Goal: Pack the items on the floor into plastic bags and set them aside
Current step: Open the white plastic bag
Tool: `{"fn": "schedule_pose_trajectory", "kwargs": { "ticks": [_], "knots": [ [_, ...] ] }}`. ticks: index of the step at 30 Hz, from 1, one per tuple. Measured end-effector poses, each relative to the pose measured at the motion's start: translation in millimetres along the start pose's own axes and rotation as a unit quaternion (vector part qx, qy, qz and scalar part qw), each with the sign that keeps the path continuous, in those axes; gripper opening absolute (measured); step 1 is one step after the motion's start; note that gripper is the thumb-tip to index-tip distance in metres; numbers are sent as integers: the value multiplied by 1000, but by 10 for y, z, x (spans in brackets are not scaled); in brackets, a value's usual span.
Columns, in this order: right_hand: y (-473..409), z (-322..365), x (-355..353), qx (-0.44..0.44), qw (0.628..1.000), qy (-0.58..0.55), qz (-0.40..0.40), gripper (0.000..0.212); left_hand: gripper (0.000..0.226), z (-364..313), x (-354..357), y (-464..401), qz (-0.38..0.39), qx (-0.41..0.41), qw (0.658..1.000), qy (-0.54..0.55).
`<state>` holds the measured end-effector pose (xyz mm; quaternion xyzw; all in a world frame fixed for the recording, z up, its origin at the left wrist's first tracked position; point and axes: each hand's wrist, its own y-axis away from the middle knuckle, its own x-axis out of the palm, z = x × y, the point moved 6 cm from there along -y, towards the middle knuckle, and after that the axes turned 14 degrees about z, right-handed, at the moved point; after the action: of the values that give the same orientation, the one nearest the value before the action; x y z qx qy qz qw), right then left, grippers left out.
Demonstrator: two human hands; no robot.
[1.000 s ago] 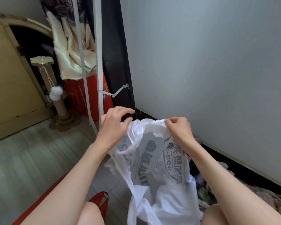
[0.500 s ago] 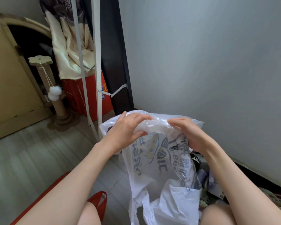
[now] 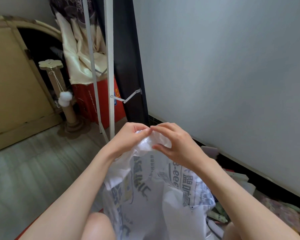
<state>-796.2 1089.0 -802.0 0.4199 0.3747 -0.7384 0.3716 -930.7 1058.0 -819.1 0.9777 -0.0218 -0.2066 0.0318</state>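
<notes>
We hold a white plastic bag (image 3: 156, 196) with grey-blue printed lettering up in front of us, between our knees, its body hanging down toward the floor. Our left hand (image 3: 128, 139) has its fingers curled round the bunched top of the bag, thumb meeting fingertips over the crumpled plastic. Our right hand (image 3: 173, 144) pinches the same gathered top from the other side, its fingers bent over the plastic and its fingertips touching those of the left hand. To the right of the bag, along the dark baseboard, lie the loose items (image 3: 260, 205) on the floor: flat packets and papers, blurred so that we cannot name them. Ahead stands a white metal frame (image 3: 110, 66) beside a tall black panel (image 3: 128, 66). Behind the frame sits a red box (image 3: 93, 101) with cream cloth (image 3: 78, 54) draped over it. Left of that is a cardboard scratching post (image 3: 59, 87) with white pompoms hanging from it.
</notes>
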Motion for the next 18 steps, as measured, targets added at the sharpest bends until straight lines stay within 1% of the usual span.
{"fn": "schedule_pose_trajectory", "kwargs": {
  "ticks": [3,5,7,9,11,13,14,15,16,18],
  "knots": [
    [-59,6,45,13,999,-31,-27,37,12,18,-74,21,-20,8,999,39],
    [-91,63,62,-7,998,-39,-52,23,8,29,-110,36,-41,14,997,64],
    [-113,64,75,7,996,-43,-80,16,7,30,-129,47,-62,23,996,57],
    [-125,-26,65,78,991,-54,-90,18,12,18,-170,57,-101,46,994,-5],
    [-99,-190,46,163,977,-110,-79,21,21,-51,-249,92,-166,85,978,-97],
    [-45,-356,48,230,953,-187,-65,25,25,-189,-322,164,-235,156,939,-197],
    [-13,-428,37,255,941,-212,-72,29,29,-249,-312,186,-245,188,919,-246],
    [17,-491,22,276,928,-236,-87,35,36,-286,-264,183,-229,208,906,-289],
    [49,-548,4,288,915,-261,-106,39,45,-302,-181,157,-190,215,903,-319],
    [79,-620,-20,292,892,-318,-135,39,63,-273,16,80,-96,183,917,-343]
  ]
}}
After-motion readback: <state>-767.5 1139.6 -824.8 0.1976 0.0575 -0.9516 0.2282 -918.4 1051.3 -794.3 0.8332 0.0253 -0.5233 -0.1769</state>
